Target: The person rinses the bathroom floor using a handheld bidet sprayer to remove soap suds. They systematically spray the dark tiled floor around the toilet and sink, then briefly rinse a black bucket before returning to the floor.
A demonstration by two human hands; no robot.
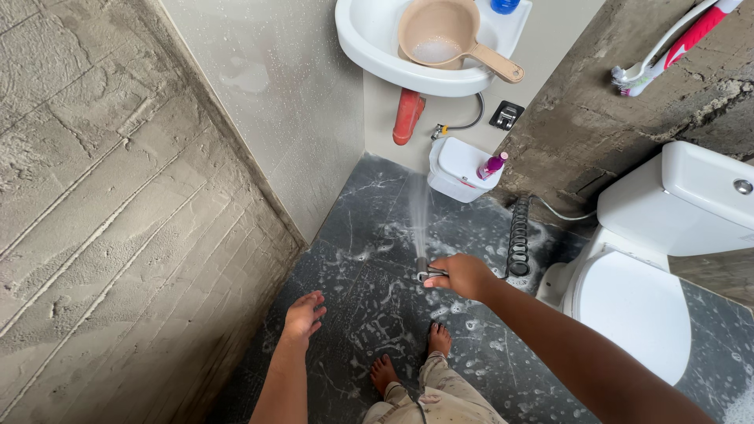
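Rinsing step: right hand [463, 275] fingers clenched on spray nozzle [425, 275], jet beyond fingertips hitting soapy floor [369, 235]; left hand [303, 316] loosely open, empty. Next likely needs sweeping jet.

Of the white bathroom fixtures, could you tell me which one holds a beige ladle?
The wall-mounted basin holds the beige ladle; the toilet is closed, and the small bin carries a purple bottle.

Open wet floor [369, 235] at frame centre gives the hands room; rough wall [118, 235] closes the left, toilet [636, 314] blocks lower right, white bin [459, 169] and sink [369, 35] crowd the top, coiled hose [518, 235] hangs centre right
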